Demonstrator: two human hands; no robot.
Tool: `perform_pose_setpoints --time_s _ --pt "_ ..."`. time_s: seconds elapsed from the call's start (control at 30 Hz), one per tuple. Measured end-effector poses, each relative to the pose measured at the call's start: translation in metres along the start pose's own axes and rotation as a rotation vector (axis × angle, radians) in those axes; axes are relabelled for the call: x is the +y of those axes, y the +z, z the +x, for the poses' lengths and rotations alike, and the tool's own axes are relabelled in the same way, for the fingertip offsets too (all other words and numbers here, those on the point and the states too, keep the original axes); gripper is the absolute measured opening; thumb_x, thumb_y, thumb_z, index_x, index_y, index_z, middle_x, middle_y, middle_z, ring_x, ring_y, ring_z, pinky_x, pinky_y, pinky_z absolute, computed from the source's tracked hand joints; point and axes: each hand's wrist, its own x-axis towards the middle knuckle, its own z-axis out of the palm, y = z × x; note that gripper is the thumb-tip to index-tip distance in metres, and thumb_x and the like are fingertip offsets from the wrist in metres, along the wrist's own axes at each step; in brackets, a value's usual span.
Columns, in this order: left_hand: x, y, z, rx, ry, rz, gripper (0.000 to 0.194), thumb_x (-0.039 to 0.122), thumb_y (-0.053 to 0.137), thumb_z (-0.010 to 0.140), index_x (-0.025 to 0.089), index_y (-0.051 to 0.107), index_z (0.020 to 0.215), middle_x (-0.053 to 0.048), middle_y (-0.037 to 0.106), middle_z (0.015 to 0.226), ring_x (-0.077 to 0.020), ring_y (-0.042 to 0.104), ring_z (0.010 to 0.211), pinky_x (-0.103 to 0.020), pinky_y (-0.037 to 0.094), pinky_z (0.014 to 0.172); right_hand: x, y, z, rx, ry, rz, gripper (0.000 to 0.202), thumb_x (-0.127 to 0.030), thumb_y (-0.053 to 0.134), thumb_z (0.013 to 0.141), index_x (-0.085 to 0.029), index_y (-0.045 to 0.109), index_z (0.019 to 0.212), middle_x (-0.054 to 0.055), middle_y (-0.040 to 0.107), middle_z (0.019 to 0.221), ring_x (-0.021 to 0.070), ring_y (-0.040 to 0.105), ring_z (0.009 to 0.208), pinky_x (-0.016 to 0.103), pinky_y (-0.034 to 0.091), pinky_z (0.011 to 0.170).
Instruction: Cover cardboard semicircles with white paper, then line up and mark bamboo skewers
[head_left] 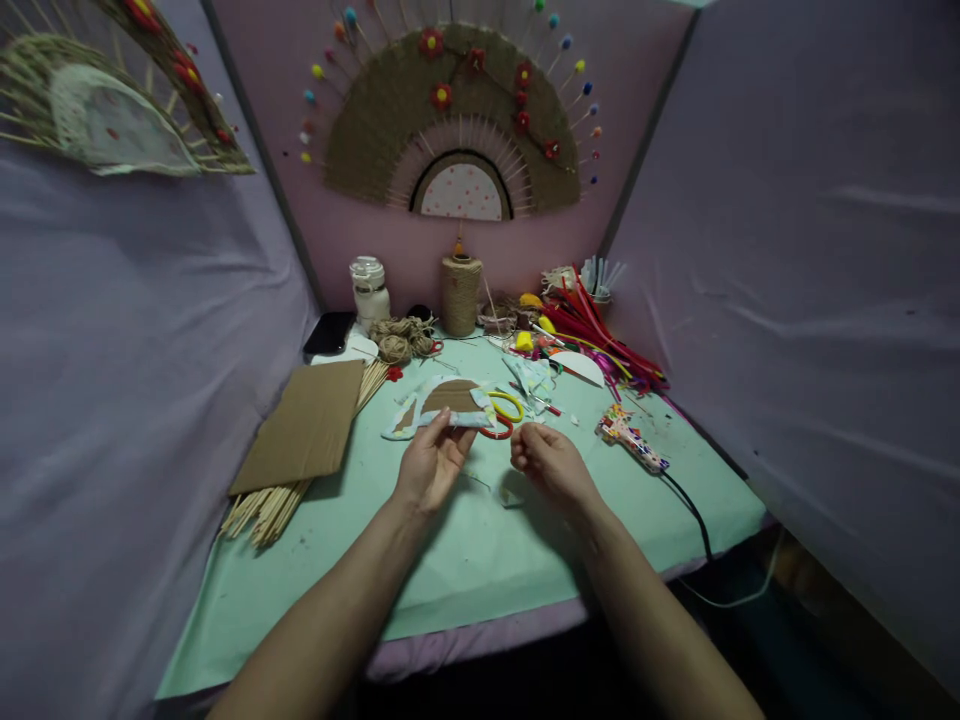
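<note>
My left hand [435,462] holds a cardboard half-circle [450,397] by its lower edge, thumb on top. Pale blue patterned fabric is folded over the piece's rim, and bare brown cardboard shows in its middle. My right hand [551,460] hovers just to the right with its fingers pinched together; whatever they hold, if anything, is too small to tell. Scissors with yellow and red handles [508,406] lie on the table between the hands, partly behind the fabric piece. A scrap of the same fabric [531,378] rests behind them.
A glue gun [634,440] with a black cable lies at the right. At the left, a cardboard sheet [304,420] covers thin sticks [270,512]. Twine [460,295], a jar [369,290], a black phone [330,333] and red stems [600,330] line the back.
</note>
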Motion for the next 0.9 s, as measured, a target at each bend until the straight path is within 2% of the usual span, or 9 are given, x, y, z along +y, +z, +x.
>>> perform_pose_setpoints --time_s 0.1,0.23,0.43,0.57,0.67,0.8,0.9 --pt "-0.004 -0.001 -0.001 -0.051 -0.038 0.023 0.021 0.005 0.049 0.089 0.011 0.064 0.103 -0.007 0.072 0.089 -0.0141 0.070 0.079 -0.026 0.060 0.073 0.008 0.010 0.003 0.013 -0.024 0.064 0.045 -0.060 0.066 0.075 -0.017 0.056 0.066 -0.004 0.050 0.056 0.0064 0.037 0.047 0.022 0.028 0.047" --pt "-0.009 -0.003 -0.002 -0.066 -0.007 0.038 0.021 0.005 0.054 0.086 0.012 0.063 0.103 -0.007 0.073 0.089 -0.0147 0.070 0.083 -0.026 0.059 0.077 0.015 0.018 0.003 0.020 -0.145 -0.002 0.039 -0.056 0.064 0.079 -0.019 0.055 0.072 -0.004 0.054 0.061 0.0076 0.042 0.051 0.022 0.031 0.050" --pt "-0.017 -0.001 -0.010 -0.148 0.121 0.085 0.020 0.008 0.060 0.083 0.015 0.064 0.102 -0.005 0.073 0.092 -0.0149 0.069 0.086 -0.028 0.059 0.078 0.009 0.025 -0.002 0.132 -0.256 -0.196 0.035 -0.053 0.060 0.083 -0.020 0.054 0.071 -0.004 0.050 0.060 0.0095 0.040 0.052 0.024 0.032 0.050" --pt "-0.022 0.002 -0.013 -0.179 0.168 0.115 0.021 0.010 0.064 0.082 0.018 0.064 0.101 -0.002 0.073 0.095 -0.0149 0.068 0.091 -0.027 0.057 0.081 0.015 0.029 -0.002 0.249 -0.336 -0.267 0.036 -0.051 0.058 0.085 -0.020 0.054 0.069 -0.004 0.047 0.060 0.0110 0.040 0.057 0.025 0.034 0.054" --pt "-0.023 -0.001 -0.009 -0.124 0.150 0.086 0.017 0.009 0.064 0.081 0.015 0.064 0.096 -0.003 0.072 0.089 -0.0143 0.069 0.087 -0.026 0.058 0.079 0.021 0.027 0.000 0.256 -0.334 -0.235 0.039 -0.056 0.058 0.084 -0.020 0.056 0.071 -0.003 0.049 0.061 0.0109 0.041 0.056 0.025 0.033 0.053" --pt "-0.021 -0.007 0.001 0.007 0.054 0.031 0.008 0.005 0.059 0.083 0.012 0.063 0.084 -0.004 0.070 0.078 -0.0120 0.069 0.075 -0.023 0.059 0.073 0.023 0.017 0.002 0.116 -0.227 -0.063 0.061 -0.073 0.040 0.083 -0.017 0.064 0.081 0.001 0.057 0.063 0.0110 0.043 0.051 0.025 0.031 0.048" --pt "-0.020 -0.008 0.004 0.042 0.011 0.016 0.011 0.003 0.056 0.084 0.011 0.062 0.082 -0.004 0.069 0.075 -0.0119 0.069 0.071 -0.023 0.060 0.070 0.017 0.009 -0.002 0.079 -0.188 -0.081 0.070 -0.077 0.033 0.083 -0.016 0.066 0.084 0.004 0.060 0.064 0.0126 0.046 0.051 0.026 0.033 0.047"
